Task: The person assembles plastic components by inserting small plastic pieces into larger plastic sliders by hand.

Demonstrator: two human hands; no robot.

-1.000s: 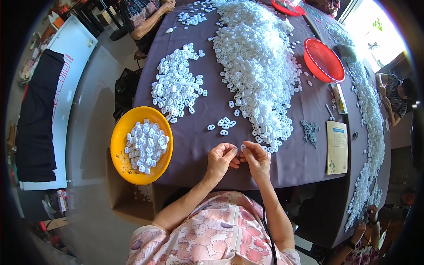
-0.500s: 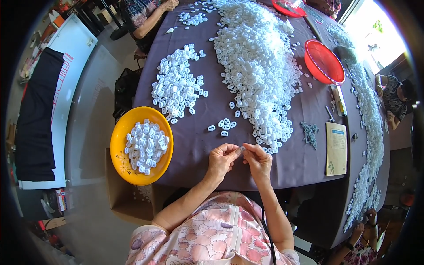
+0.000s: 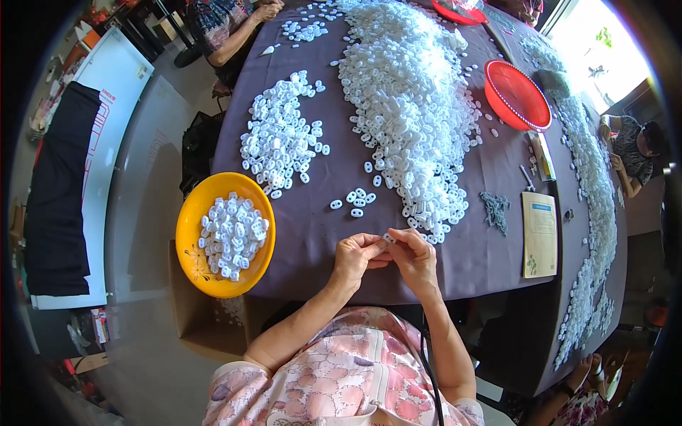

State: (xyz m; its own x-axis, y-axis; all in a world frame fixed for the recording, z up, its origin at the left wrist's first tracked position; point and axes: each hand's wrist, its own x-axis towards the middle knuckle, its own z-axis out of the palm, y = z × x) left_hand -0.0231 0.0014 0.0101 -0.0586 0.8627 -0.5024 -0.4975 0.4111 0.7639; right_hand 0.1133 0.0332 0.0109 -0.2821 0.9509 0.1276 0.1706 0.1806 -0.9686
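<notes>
Between left hand (image 3: pixel 349 264) and right hand (image 3: pixel 416 265), at the near edge of the table (image 3: pixel 305 248), one piece (image 3: pixel 388 238); just beyond, a cluster (image 3: pixel 359 201); right of it, heap (image 3: pixel 405 99); left and farther off, pile (image 3: pixel 275 145); by the table's left edge, bowl (image 3: pixel 189 216) with pieces (image 3: pixel 233 234) in it, box (image 3: pixel 206 343) below; right of heap, booklet (image 3: pixel 540 234), basket (image 3: pixel 521 101) farther back.

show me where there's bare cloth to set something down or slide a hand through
Bare cloth: between the yellow bowl and left hand; between the right hand and tan booklet, below the grey clump; and, narrower, between the small heap and big heap. Both heaps are crowded.
</notes>
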